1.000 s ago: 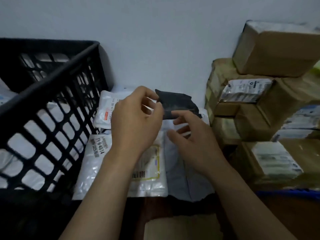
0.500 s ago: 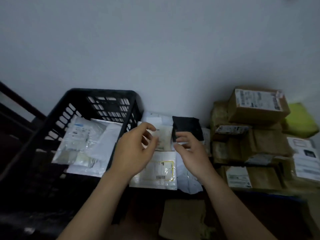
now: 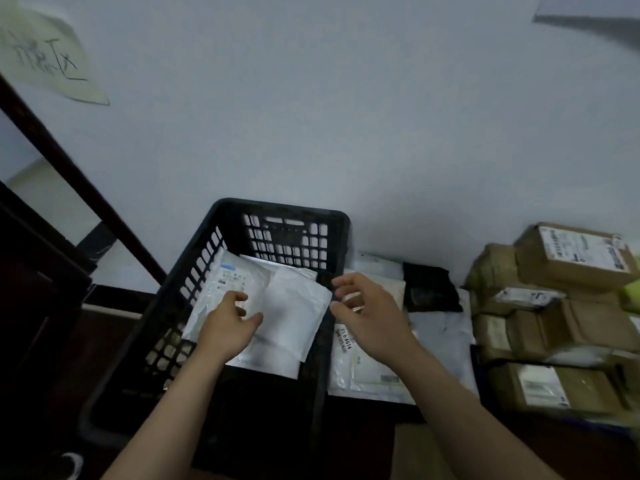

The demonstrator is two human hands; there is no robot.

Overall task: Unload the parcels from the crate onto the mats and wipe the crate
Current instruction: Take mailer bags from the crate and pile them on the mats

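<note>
Up on the left, a pale green note with handwriting is hanging on the wall, and a dark wooden rail is slanting down beneath it. Next, the black crate is sitting against the wall with parcels lying inside: a labelled pouch is leaning on its left side and a plain white mailer is overlapping it. The left hand is reaching into the crate, fingers loosely bent over the pouch and thumb held out, clasping nothing that I can see. Whether the fingertips are touching the pouch I cannot tell. The right hand is hovering over the crate's right rim, fingers spread and lightly curved, empty. Just beside the crate, more white parcels are lying flat, with a black parcel behind them by the wall. Farthest right, brown cardboard boxes are standing stacked.
</note>
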